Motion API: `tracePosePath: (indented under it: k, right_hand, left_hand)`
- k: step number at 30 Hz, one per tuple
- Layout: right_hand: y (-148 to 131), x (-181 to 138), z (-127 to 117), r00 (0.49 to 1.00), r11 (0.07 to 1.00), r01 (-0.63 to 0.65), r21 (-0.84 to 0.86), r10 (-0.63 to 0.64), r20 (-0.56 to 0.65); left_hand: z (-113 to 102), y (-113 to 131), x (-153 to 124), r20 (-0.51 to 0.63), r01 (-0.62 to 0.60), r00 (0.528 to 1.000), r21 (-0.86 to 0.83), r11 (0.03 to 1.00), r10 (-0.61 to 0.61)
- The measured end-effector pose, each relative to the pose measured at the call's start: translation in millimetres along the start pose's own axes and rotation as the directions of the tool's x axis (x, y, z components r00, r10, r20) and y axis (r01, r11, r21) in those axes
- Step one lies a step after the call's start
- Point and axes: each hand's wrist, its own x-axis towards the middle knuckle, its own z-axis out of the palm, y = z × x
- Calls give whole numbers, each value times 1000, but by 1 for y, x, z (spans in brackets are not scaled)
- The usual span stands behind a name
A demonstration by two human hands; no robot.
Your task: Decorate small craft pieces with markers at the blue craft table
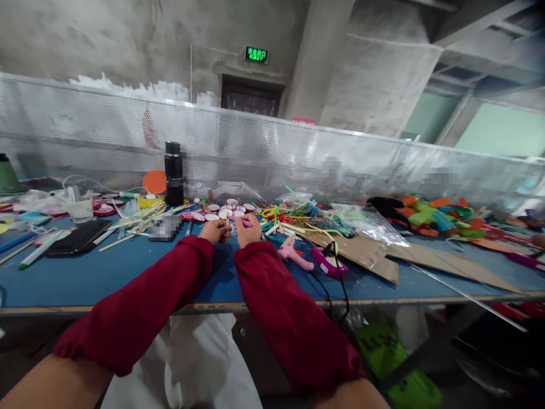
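Note:
Over the blue table [204, 287], my left hand [216, 230] and my right hand [249, 230] are close together. The fingers of the left are pinched around something too small to make out. A small pink piece [247, 223] shows between the closed fingers of my right hand; its kind is unclear. Just beyond both hands lie several round white discs with red rims [212, 217]. To the right of my right forearm rests a pink glue gun [293, 254], beside a purple object with a black cable [328, 263].
A black bottle [174, 176] stands at the back left, near wooden sticks [142, 222], a phone [80, 236] and a white cup [80, 210]. Rightward lie tangled coloured strings [319, 220], cardboard [361, 251], a clear plastic bag [372, 227] and coloured pieces [443, 218]. A perforated metal screen [255, 147] runs behind.

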Motion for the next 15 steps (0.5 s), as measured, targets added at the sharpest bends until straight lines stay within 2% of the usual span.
tracePosePath:
  k: [5, 11, 15]
  right_hand:
    - [-2, 1, -2, 998, 998, -22, -52, 19, -68]
    - [1, 1, 1, 1000, 1000, -14, -10, 14, 6]
    - [2, 0, 0, 999, 999, -22, -40, 20, -47]
  left_hand:
    - [-1, 1, 0, 1, -3, 1000, 3, 1000, 3]
    - [1, -3, 2, 24, -6, 1000, -18, 1000, 7]
    - [0, -6, 3, 18, -7, 1000, -12, 1000, 8]
